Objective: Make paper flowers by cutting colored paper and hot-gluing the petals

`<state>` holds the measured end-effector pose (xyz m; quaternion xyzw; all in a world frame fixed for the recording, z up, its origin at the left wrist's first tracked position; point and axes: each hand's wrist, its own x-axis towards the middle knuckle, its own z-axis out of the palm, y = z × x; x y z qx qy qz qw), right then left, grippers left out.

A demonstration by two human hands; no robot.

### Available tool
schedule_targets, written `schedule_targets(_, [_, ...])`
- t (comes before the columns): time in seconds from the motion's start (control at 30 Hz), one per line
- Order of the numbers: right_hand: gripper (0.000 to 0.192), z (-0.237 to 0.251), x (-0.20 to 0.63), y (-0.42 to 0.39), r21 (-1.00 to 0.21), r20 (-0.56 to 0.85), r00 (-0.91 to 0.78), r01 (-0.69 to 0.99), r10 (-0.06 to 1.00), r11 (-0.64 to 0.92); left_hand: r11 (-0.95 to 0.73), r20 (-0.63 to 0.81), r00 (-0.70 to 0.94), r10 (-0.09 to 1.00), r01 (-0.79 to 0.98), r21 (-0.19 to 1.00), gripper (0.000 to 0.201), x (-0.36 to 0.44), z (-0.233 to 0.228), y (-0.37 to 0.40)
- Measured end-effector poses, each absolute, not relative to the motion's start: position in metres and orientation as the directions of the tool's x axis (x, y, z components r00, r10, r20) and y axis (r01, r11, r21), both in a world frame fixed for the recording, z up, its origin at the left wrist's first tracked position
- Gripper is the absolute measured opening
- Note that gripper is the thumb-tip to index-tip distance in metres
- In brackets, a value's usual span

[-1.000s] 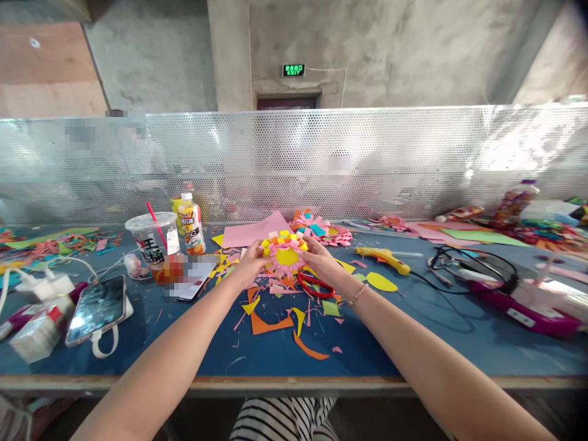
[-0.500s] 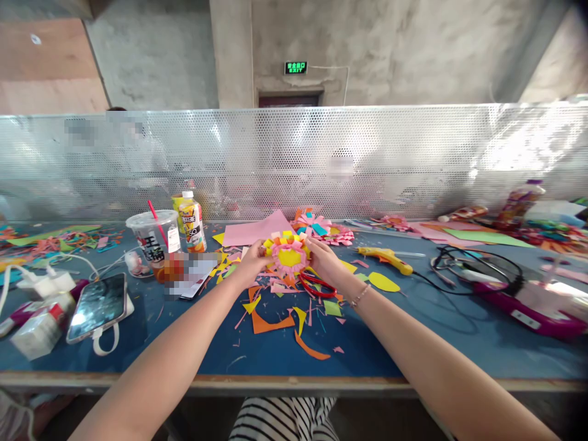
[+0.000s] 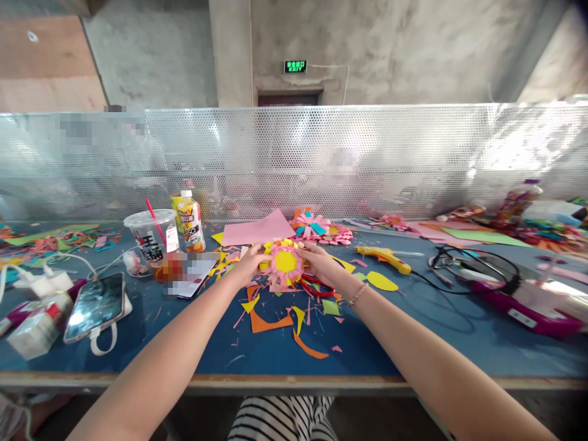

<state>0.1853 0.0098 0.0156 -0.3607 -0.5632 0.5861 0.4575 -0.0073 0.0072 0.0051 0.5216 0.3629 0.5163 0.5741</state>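
Between my two hands is a paper flower (image 3: 285,262) with a yellow centre and pink and yellow looped petals, held up over the table. My left hand (image 3: 250,264) grips its left edge; my right hand (image 3: 316,260) has its fingers closed on the right edge. Red-handled scissors (image 3: 318,285) lie just below my right hand, partly hidden by it. Under the flower, orange scraps (image 3: 266,321) and other bits of coloured paper are scattered. Behind it sit a pink sheet (image 3: 257,229) and a finished-looking pink and blue paper flower (image 3: 312,225).
A yellow glue gun (image 3: 386,257) with a black cable lies to the right, near a purple power strip (image 3: 528,309). On the left are a drink cup (image 3: 151,242) with a straw, a bottle (image 3: 190,223) and a phone (image 3: 95,306). A perforated metal screen (image 3: 404,159) borders the table's back.
The flower has tilted so its yellow centre faces me more fully, and it has shifted slightly left. Both hands still hold it, with the right-hand fingers a little further left.
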Motion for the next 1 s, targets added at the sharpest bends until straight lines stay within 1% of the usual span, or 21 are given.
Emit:
schedule_targets(0.07, [0.022, 0.015, 0.186, 0.011, -0.990, 0.093, -0.305, -0.126, 0.948, 0.057, 0.024, 0.042, 0.237, 0.971, -0.269, 0.963, 0.030, -0.009, 0.009, 0.008])
schedule_targets(0.17, [0.018, 0.013, 0.187, 0.014, -0.991, 0.090, -0.313, -0.120, 0.946, 0.054, 0.137, -0.061, 0.228, 0.972, -0.333, 0.933, 0.025, -0.011, 0.015, 0.008])
schedule_targets(0.27, [0.015, 0.013, 0.188, 0.015, -0.991, 0.080, -0.336, -0.131, 0.939, 0.038, 0.142, -0.072, 0.209, 0.975, -0.341, 0.929, 0.023, -0.012, 0.015, 0.008])
schedule_targets(0.4, [0.011, 0.014, 0.188, 0.014, -0.993, 0.051, -0.321, -0.121, 0.946, 0.013, 0.072, -0.016, 0.195, 0.981, -0.287, 0.955, 0.024, -0.013, 0.011, 0.010])
schedule_targets(0.5, [0.009, 0.014, 0.188, 0.013, -0.992, 0.037, -0.328, -0.122, 0.944, -0.004, 0.024, 0.004, 0.141, 0.990, -0.191, 0.981, 0.021, -0.016, 0.007, 0.014])
schedule_targets(0.57, [0.010, 0.014, 0.187, 0.012, -0.997, 0.032, -0.360, -0.082, 0.932, 0.003, -0.012, 0.016, 0.064, 0.998, -0.066, 0.998, 0.016, -0.021, 0.004, 0.020])
schedule_targets(0.6, [0.010, 0.014, 0.187, 0.011, -0.999, 0.028, -0.376, -0.025, 0.926, 0.020, -0.035, 0.035, 0.023, 0.999, 0.017, 0.999, 0.014, -0.024, 0.002, 0.022])
schedule_targets(0.63, [0.012, 0.014, 0.186, 0.010, -0.996, 0.030, -0.380, 0.067, 0.924, 0.060, -0.058, 0.060, -0.017, 0.998, 0.111, 0.992, 0.013, -0.027, 0.000, 0.025])
schedule_targets(0.67, [0.014, 0.014, 0.186, 0.008, -0.973, 0.042, -0.372, 0.195, 0.927, 0.123, -0.081, 0.097, -0.060, 0.994, 0.221, 0.972, 0.012, -0.031, -0.002, 0.028])
schedule_targets(0.7, [0.016, 0.015, 0.185, 0.007, -0.917, 0.078, -0.353, 0.342, 0.933, 0.206, -0.114, 0.158, -0.098, 0.983, 0.354, 0.928, 0.012, -0.035, -0.004, 0.031])
schedule_targets(0.73, [0.017, 0.016, 0.185, 0.006, -0.823, 0.132, -0.338, 0.487, 0.932, 0.294, -0.159, 0.251, -0.121, 0.960, 0.505, 0.849, 0.011, -0.039, -0.006, 0.033])
schedule_targets(0.77, [0.018, 0.016, 0.185, 0.005, -0.705, 0.194, -0.339, 0.605, 0.921, 0.371, -0.204, 0.349, -0.105, 0.931, 0.644, 0.737, 0.012, -0.043, -0.007, 0.035])
schedule_targets(0.8, [0.019, 0.017, 0.185, 0.005, -0.589, 0.251, -0.352, 0.683, 0.902, 0.431, -0.236, 0.425, -0.064, 0.903, 0.752, 0.615, 0.014, -0.046, -0.008, 0.037])
schedule_targets(0.83, [0.020, 0.018, 0.186, 0.006, -0.496, 0.294, -0.372, 0.728, 0.880, 0.474, -0.250, 0.469, -0.020, 0.883, 0.826, 0.506, 0.017, -0.049, -0.010, 0.038])
schedule_targets(0.9, [0.022, 0.018, 0.190, 0.009, -0.385, 0.339, -0.402, 0.765, 0.850, 0.516, -0.227, 0.462, 0.046, 0.886, 0.911, 0.344, 0.024, -0.054, -0.012, 0.039])
schedule_targets(1.0, [0.022, 0.016, 0.198, 0.018, -0.262, 0.372, -0.380, 0.832, 0.847, 0.489, -0.153, 0.332, 0.085, 0.940, 0.971, 0.184, 0.031, -0.055, -0.016, 0.039])
